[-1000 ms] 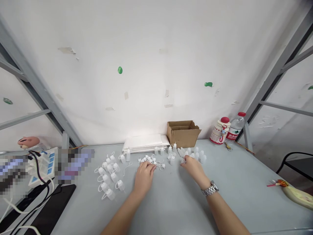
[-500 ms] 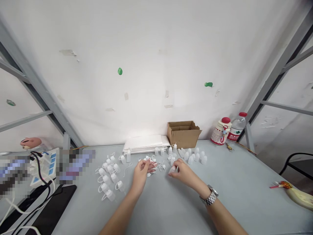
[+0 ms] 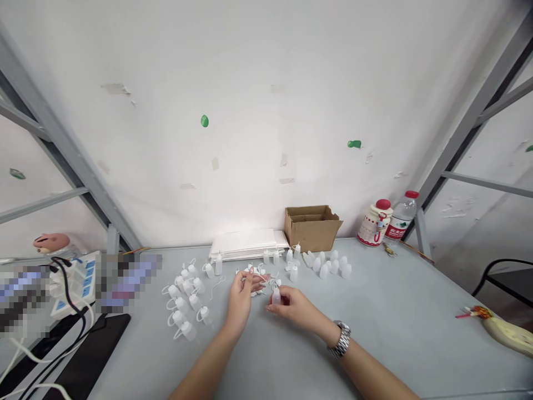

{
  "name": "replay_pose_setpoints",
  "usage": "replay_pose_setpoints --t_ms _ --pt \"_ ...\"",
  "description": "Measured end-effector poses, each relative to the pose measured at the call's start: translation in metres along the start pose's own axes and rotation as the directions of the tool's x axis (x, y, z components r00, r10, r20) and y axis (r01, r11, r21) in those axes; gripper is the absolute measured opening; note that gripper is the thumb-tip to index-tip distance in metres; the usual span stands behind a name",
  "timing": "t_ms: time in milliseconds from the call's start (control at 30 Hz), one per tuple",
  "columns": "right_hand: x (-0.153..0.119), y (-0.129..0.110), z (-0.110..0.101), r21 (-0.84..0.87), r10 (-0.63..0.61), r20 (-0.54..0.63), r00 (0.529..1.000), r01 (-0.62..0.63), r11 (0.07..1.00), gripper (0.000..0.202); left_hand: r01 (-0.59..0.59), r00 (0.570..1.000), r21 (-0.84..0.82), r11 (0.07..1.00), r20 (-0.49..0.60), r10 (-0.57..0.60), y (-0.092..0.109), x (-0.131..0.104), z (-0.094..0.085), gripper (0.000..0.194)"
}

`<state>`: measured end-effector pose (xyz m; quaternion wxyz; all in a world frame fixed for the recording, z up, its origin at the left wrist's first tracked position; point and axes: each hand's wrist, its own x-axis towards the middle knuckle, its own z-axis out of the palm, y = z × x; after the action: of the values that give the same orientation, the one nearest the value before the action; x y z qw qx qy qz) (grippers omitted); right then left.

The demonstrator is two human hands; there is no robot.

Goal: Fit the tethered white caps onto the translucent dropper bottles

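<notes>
Between the thumb and fingers of my right hand [image 3: 291, 303] a small translucent squeeze bottle [image 3: 276, 296] stands upright, and my hand is closed round it. Just left of it, my left hand [image 3: 245, 290] pinches a small white cap with a thin strap [image 3: 259, 273]. More loose white caps lie under and around my left fingers, partly hidden. Capped squeeze bottles [image 3: 188, 331] with looped straps stand in a group to the left. Several bottles without caps [image 3: 323, 271] stand to the right, past my right hand.
A cardboard box [image 3: 312, 233] stands against the wall beside a stack of white sheets [image 3: 245, 244]. A cream jar with a red lid [image 3: 375, 225] and a water bottle [image 3: 402, 219] are at the back right. A black slab [image 3: 94, 355] and cables lie at the left.
My right hand has moved left with the bottle, bringing it close to my left hand and holding it more upright. My left hand has hardly moved.
</notes>
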<state>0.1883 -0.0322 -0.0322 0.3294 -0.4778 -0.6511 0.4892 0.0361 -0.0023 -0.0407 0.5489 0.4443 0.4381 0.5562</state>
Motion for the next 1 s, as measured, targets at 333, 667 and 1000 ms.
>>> replay_pose_setpoints --t_ms 333,667,1000 --pt "0.000 -0.001 0.006 0.013 0.093 0.039 0.995 -0.093 0.996 0.029 0.017 0.993 -0.036 0.999 0.119 -0.012 0.003 -0.006 0.006 0.035" --pt "0.010 0.009 0.012 0.184 0.049 -0.143 0.988 -0.022 0.983 0.029 -0.007 0.991 0.013 1.000 0.133 0.005 0.004 -0.005 0.005 0.025" --pt "0.009 0.001 0.008 0.311 -0.025 -0.130 0.991 0.064 0.948 0.020 0.186 0.964 -0.174 0.967 0.222 -0.145 0.005 -0.001 -0.003 0.029"
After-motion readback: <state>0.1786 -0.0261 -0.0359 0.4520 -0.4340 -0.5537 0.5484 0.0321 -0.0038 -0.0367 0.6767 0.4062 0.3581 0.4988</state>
